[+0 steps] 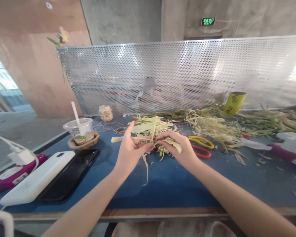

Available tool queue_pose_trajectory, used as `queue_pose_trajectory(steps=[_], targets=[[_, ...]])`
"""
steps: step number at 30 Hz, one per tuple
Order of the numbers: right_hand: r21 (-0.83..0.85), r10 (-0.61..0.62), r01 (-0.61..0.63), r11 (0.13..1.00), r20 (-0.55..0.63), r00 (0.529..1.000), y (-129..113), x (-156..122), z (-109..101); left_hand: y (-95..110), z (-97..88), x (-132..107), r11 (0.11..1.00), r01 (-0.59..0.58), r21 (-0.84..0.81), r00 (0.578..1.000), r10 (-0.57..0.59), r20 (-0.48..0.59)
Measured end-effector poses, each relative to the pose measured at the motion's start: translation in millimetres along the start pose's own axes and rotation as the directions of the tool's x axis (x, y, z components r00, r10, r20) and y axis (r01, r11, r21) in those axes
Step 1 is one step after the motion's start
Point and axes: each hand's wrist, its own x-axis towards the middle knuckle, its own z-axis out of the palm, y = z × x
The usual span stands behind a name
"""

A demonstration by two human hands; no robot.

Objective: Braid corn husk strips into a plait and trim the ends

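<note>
My left hand (129,151) and my right hand (180,146) meet above the blue table (162,184), both pinched on the same pale green husk strip (135,139) that runs between them. The strip's free end sticks out to the left past my left thumb. A thin shred dangles down from my left hand. Behind my hands lies a heap of husk strips (150,126). Yellow and orange scissors (202,146) rest just right of my right hand.
A plastic cup with a straw (80,130) stands at left, beside a white power bank (37,179), a black phone (69,174) and a pink device (14,171). More husks (212,126) and stalks spread right. A perforated metal screen (182,72) backs the table.
</note>
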Motion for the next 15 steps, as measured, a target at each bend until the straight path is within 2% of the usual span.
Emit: queue_pose_trajectory(steps=[6, 8, 11, 15], targets=[[0.179, 0.169, -0.169, 0.969, 0.016, 0.985, 3.5, 1.4, 3.5, 0.2, 1.9, -3.1, 0.992, -0.061, 0.109, 0.998, 0.061, -0.004], [0.304, 0.252, -0.254, 0.918, 0.048, 0.967, 6.0, 1.9, 5.9, 0.6, 2.5, -3.2, 0.991, -0.074, 0.112, 0.997, 0.075, -0.006], [0.463, 0.354, -0.390, 0.796, 0.167, 0.920, 8.9, 2.5, 10.1, 0.1, 3.6, -2.1, 0.992, -0.067, 0.109, 0.998, 0.069, -0.008], [0.490, 0.425, -0.483, 0.726, 0.233, 0.875, 9.7, 3.4, 14.3, -3.4, 5.2, -0.2, 0.995, -0.028, 0.092, 0.999, 0.031, -0.025]])
